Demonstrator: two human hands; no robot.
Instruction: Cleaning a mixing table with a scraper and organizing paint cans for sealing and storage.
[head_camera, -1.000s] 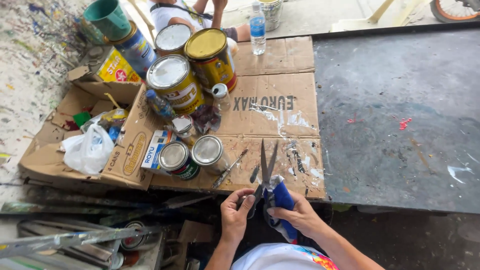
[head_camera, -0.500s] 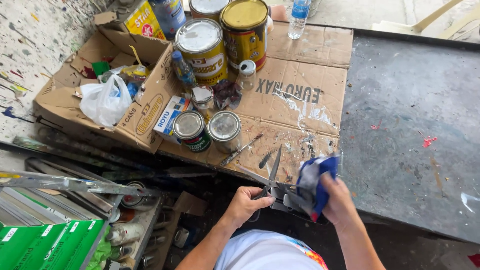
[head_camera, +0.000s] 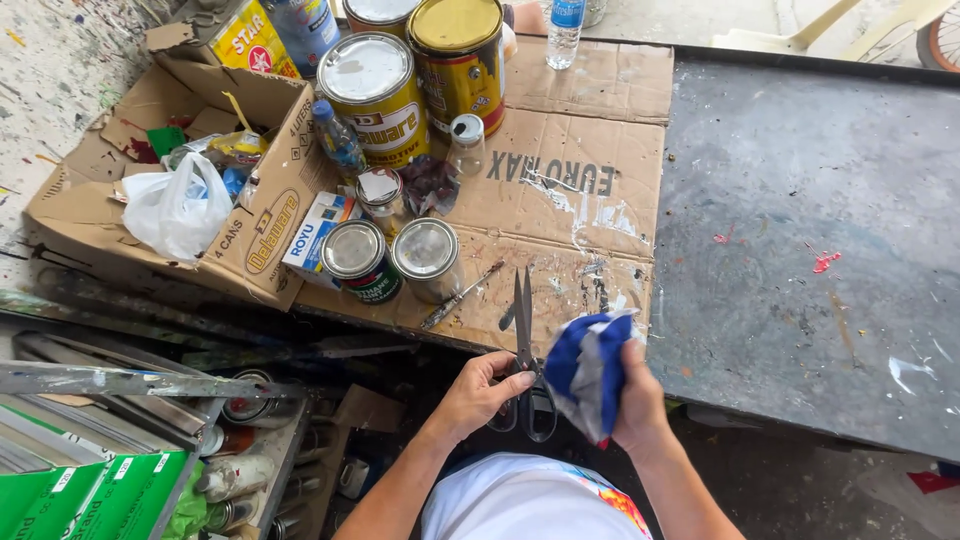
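Left hand is gripping the scissors, now drawn back to the table edge; right hand, fingers closed, is clutching the blue-white rag beside the blades.

You've got even, soft daylight here, bright across the whole frame, no hard shadows. Glare sits on the tin lids: the large paint can and the two small cans reflect white. The grey table slab is matte with a faint sheen. It gets dim below the table edge, where the shelf clutter loses detail. Focus is sharp mid-frame; you'll see wide-angle stretch at the corners. No motion blur on the scissors.
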